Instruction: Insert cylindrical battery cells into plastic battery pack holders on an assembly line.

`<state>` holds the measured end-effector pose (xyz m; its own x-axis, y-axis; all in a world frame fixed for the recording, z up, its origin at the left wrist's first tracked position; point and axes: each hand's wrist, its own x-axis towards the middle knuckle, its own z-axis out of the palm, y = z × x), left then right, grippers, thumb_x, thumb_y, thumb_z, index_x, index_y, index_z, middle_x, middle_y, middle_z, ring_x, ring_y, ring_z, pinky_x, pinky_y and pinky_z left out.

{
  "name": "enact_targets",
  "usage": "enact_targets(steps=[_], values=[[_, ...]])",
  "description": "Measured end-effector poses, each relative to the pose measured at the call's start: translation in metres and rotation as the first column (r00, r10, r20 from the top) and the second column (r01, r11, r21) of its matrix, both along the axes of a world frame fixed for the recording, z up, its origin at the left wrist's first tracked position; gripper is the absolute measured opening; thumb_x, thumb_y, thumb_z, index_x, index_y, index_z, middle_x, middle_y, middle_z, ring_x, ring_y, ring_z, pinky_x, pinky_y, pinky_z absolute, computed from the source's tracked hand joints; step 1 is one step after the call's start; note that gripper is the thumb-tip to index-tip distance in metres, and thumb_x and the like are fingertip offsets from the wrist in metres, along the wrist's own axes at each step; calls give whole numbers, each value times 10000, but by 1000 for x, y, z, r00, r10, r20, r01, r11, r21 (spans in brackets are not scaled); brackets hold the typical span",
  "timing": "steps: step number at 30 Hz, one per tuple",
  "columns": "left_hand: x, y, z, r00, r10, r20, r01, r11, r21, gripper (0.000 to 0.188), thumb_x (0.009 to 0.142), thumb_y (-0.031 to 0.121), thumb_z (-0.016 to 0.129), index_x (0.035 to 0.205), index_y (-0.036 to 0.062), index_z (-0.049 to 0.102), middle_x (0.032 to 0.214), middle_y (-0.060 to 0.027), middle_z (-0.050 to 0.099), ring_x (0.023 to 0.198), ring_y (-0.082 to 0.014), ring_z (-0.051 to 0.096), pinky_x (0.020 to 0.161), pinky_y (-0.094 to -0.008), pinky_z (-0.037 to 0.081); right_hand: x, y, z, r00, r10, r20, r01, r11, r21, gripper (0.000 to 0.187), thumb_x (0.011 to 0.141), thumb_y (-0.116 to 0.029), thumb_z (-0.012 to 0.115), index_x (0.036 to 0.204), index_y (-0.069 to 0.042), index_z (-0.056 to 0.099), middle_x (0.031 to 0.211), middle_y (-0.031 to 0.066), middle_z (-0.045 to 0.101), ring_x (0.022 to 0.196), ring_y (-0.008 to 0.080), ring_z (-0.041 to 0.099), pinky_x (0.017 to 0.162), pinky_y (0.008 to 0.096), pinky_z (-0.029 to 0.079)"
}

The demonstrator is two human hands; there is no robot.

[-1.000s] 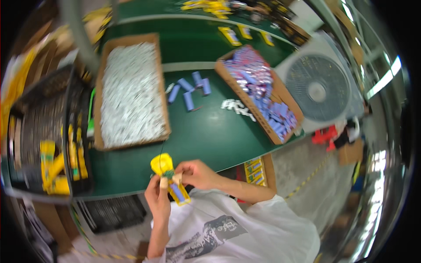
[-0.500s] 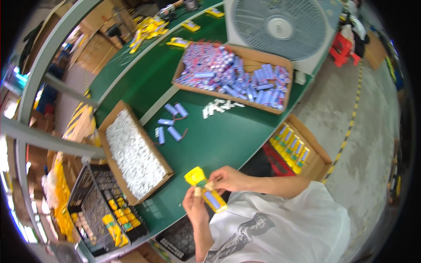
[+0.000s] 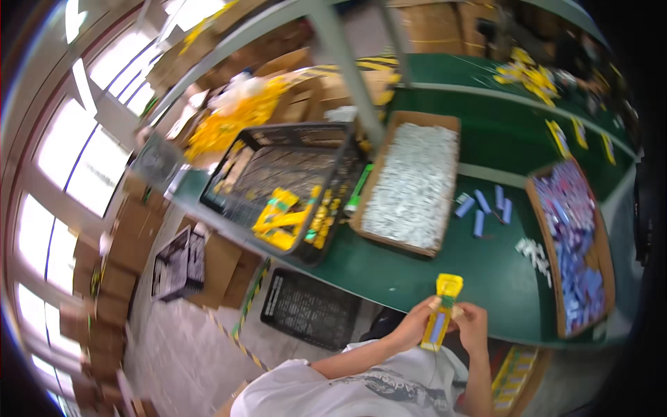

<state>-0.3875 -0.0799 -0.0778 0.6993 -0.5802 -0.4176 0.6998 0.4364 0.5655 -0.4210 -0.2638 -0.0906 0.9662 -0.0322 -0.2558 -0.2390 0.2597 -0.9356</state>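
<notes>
Over the near edge of the green table, my left hand [image 3: 415, 325] and my right hand [image 3: 472, 326] hold a long yellow plastic case [image 3: 450, 282] between them. My left fingers pinch its left side and my right fingers close on the other side. Inside it show a green part [image 3: 447, 301] and a purple cylindrical battery cell [image 3: 438, 325]. Ahead on the table lie several loose purple cells [image 3: 479, 223] with wires. Right of them is a small heap of white parts [image 3: 532, 254].
A cardboard box [image 3: 397, 243] of small white pieces stands ahead. To its left is a black crate [image 3: 295, 130] with yellow cases [image 3: 278, 235]. A carton [image 3: 552, 295] of cells stands at right. Another black crate [image 3: 310, 309] sits below the table. A grey post [image 3: 351, 80] rises behind.
The view has swung to the left, bringing the black crate and windows further in and the fan mostly out. Both hands still hold the yellow case.
</notes>
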Motion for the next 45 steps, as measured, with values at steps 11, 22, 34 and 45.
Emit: enact_targets(steps=[11, 22, 34, 45], values=[[12, 29, 20, 985, 9, 174, -5, 1000, -23, 400, 1152, 346, 498, 1425, 59, 554, 1160, -26, 652, 1008, -91, 656, 899, -275, 557, 27, 19, 7, 995, 36, 98, -29, 997, -72, 242, 1025, -184, 728, 1006, 57, 731, 789, 64, 727, 627, 104, 672, 563, 245, 552], [262, 197, 271, 419, -335, 844, -689, 487, 536, 296, 1042, 259, 657, 917, 11, 759, 869, -63, 753, 815, -128, 701, 779, -327, 558, 40, -42, -10, 930, -332, 160, 367, 875, -316, 183, 1043, -102, 663, 1109, 65, 699, 890, 39, 710, 728, 59, 631, 597, 209, 500], [744, 267, 79, 304, -943, 139, -836, -194, 514, 255, 887, 107, 694, 1110, 116, 817, 1164, -170, 777, 1117, -351, 739, 980, -450, 585, 46, -24, 0, 837, -538, 103, 448, 564, -693, 511, 1011, -445, 700, 1009, 65, 716, 838, 113, 705, 757, 224, 575, 695, 389, 517], [730, 262, 113, 118, -901, 417, -882, 98, 461, 184, 885, 117, 696, 1036, 73, 793, 1076, -183, 766, 1015, -340, 735, 895, -456, 563, 63, -38, -7, 824, -465, 324, 539, 468, -700, 317, 922, -262, 782, 836, 36, 718, 649, 49, 653, 548, 106, 587, 515, 266, 438]])
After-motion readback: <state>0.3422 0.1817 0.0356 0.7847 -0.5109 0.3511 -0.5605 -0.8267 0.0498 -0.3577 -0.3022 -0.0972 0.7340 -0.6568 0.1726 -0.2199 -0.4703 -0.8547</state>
